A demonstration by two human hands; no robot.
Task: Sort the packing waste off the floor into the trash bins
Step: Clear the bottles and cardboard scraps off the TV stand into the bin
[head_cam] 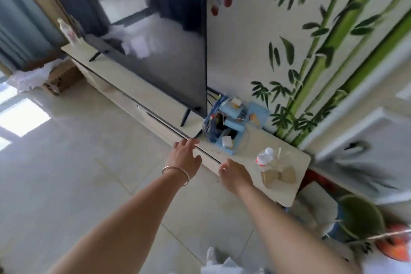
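Beside cardboard box (63,78), crumpled white packing waste (31,79).

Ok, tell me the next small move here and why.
Probably turn left toward the cardboard box and crumpled white wrap lying on the floor by the far end of the TV stand. Both the left hand and right hand are open and hold nothing.

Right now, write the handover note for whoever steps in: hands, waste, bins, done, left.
Left hand: open, empty, fingers spread over the TV stand front edge.
Right hand: empty, loosely curled, at the same edge.
Waste: white packing wrap and a cardboard box lie on the floor at the stand's far end.
Bins: a green bin stands at lower right.
Done: nothing shows as sorted.
Left: carry wrap and box to the bins.
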